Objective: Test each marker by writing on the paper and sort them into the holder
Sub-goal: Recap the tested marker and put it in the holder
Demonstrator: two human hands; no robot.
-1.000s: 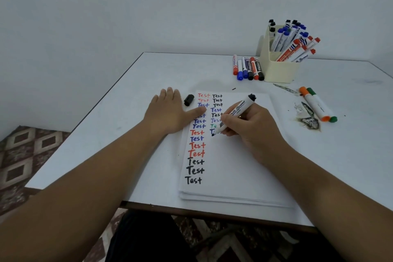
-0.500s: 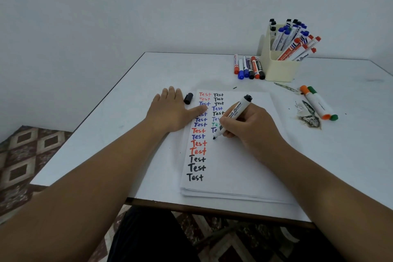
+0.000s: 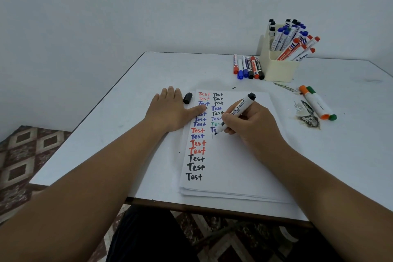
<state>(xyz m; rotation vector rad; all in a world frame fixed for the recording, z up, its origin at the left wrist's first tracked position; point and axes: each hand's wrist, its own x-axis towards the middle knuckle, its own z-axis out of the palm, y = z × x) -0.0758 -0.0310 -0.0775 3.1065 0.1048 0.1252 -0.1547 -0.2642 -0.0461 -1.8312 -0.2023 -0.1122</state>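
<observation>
Right hand (image 3: 251, 125) is pinching the black marker (image 3: 236, 112), tip touching the paper (image 3: 238, 161) under the second column. Left hand (image 3: 170, 110) is lying flat, thumb on the sheet. Holder (image 3: 278, 66) is standing behind, well apart.

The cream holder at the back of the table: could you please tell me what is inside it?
The holder contains many capped markers, standing or leaning right: black, blue and orange-red caps show above the rim. Its wall covers their lower ends, and any dividers inside cannot be seen.
</observation>
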